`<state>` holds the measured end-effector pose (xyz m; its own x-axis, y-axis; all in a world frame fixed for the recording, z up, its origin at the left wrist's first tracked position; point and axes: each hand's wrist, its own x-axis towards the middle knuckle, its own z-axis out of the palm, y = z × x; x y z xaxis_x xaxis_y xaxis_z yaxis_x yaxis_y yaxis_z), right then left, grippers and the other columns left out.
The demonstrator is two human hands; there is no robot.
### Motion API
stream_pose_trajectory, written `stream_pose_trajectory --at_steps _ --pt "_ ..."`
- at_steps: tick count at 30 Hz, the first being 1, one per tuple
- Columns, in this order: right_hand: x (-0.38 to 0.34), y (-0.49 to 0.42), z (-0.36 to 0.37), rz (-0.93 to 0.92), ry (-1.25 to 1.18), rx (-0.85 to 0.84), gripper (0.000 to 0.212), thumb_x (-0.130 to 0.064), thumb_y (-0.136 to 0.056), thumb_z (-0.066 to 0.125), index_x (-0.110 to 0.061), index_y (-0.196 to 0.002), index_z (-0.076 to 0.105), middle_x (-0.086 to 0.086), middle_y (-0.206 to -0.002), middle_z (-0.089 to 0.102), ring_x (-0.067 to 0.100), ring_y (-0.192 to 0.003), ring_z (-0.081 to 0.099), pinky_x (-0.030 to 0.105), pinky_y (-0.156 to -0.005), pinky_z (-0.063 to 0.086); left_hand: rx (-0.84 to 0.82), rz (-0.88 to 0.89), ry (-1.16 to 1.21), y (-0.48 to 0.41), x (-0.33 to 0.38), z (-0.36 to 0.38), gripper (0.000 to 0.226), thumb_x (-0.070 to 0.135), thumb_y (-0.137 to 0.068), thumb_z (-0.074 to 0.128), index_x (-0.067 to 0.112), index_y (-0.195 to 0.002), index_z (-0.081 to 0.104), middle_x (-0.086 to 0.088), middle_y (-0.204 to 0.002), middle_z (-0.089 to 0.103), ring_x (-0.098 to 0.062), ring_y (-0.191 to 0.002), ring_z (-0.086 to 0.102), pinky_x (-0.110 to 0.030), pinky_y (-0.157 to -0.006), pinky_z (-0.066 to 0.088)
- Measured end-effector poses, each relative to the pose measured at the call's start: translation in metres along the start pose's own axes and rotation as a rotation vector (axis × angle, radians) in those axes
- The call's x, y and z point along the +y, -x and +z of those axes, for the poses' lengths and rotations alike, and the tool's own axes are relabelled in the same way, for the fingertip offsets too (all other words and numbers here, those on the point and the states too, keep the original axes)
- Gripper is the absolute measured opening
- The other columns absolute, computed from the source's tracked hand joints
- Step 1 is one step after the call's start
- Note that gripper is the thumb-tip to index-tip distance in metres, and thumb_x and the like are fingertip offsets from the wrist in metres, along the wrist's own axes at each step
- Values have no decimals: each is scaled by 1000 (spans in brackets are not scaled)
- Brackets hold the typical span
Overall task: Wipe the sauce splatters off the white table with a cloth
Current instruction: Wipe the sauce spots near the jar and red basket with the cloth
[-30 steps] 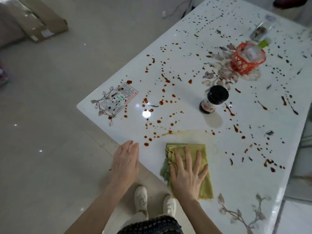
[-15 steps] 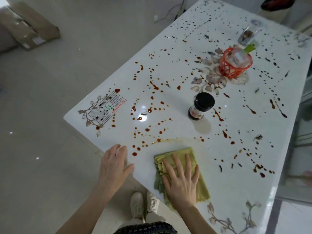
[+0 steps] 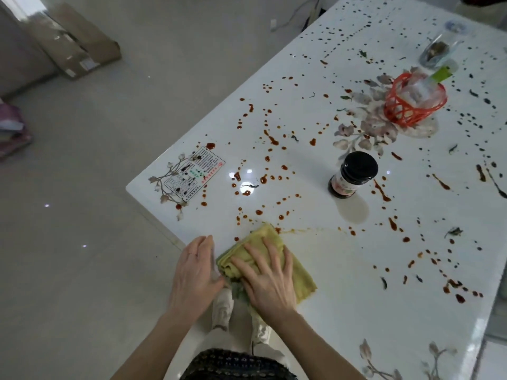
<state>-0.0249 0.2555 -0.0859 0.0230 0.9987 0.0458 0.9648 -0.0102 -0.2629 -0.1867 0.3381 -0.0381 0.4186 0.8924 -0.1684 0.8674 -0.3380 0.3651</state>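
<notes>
A folded yellow-green cloth (image 3: 301,278) lies on the white table (image 3: 356,311) at its near edge. My right hand (image 3: 267,281) presses flat on the cloth with fingers spread. My left hand (image 3: 196,272) rests at the table edge, its fingers together and touching the cloth's left side. Red-brown sauce splatters (image 3: 259,212) dot the table just beyond the cloth and across most of the surface. An orange smear (image 3: 304,230) runs right from the cloth's far corner.
A dark sauce jar with a black lid (image 3: 352,174) stands mid-table. An orange mesh basket (image 3: 414,101) with a bottle and a glass jar (image 3: 439,52) sit farther back. A printed card (image 3: 194,174) lies near the left corner. Cardboard (image 3: 74,45) lies on the floor.
My right hand has slid the cloth leftward along the near edge, up to my left hand. The left hand now touches the cloth. The camera view shifted slightly.
</notes>
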Motion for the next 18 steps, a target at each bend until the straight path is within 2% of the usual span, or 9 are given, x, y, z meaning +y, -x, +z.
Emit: stream_pose_trajectory --at_steps 2,7,9,11,14,16,18 --pt "0 -25 0 21 12 -17 43 -48 -93 42 -45 -134 50 -4 -146 50 35 -140 37 69 -110 25 0 -4 8 -3 -6 -5 86 25 -61 78 10 -134 36 -10 -133 41 -27 -123 37 -39 -102 36" --pt "22 -36 -7 361 -1 38 45 -46 -94 39 -40 -137 51 -1 -147 48 34 -143 30 69 -112 22 29 7 -32 -14 -23 -17 78 10 -64 74 7 -133 38 -11 -130 46 -26 -122 39 -34 -100 36" --pt "13 -20 -4 424 -9 67 47 -46 -94 39 -38 -139 49 1 -149 46 35 -145 28 69 -112 19 26 7 -30 -17 -28 -21 77 9 -67 73 7 -134 36 -9 -132 44 -24 -123 38 -30 -101 34" --pt "-10 -10 1 347 8 64 50 -48 -92 42 -39 -141 46 2 -151 43 36 -146 26 69 -113 15 19 9 -18 -19 -32 -22 76 7 -68 73 7 -135 36 -8 -133 43 -23 -124 38 -29 -101 34" --pt "-30 -23 12 132 36 4 51 -53 -93 43 -42 -143 44 1 -154 42 38 -147 25 71 -111 16 -12 30 -8 -22 -35 -22 74 3 -66 73 5 -133 40 -10 -131 45 -25 -121 41 -34 -99 39" --pt "-26 -49 14 108 62 -25 50 -54 -96 40 -42 -145 43 0 -154 41 37 -148 25 71 -110 17 -15 38 2 -25 -38 -23 74 -1 -65 71 3 -132 40 -12 -130 46 -26 -121 41 -38 -99 43" --pt "-15 -68 11 183 77 -37 50 -54 -96 37 -42 -145 42 0 -155 40 35 -148 23 70 -112 15 -6 37 16 -27 -40 -25 73 -3 -65 70 2 -132 41 -12 -129 46 -26 -120 42 -38 -98 45"
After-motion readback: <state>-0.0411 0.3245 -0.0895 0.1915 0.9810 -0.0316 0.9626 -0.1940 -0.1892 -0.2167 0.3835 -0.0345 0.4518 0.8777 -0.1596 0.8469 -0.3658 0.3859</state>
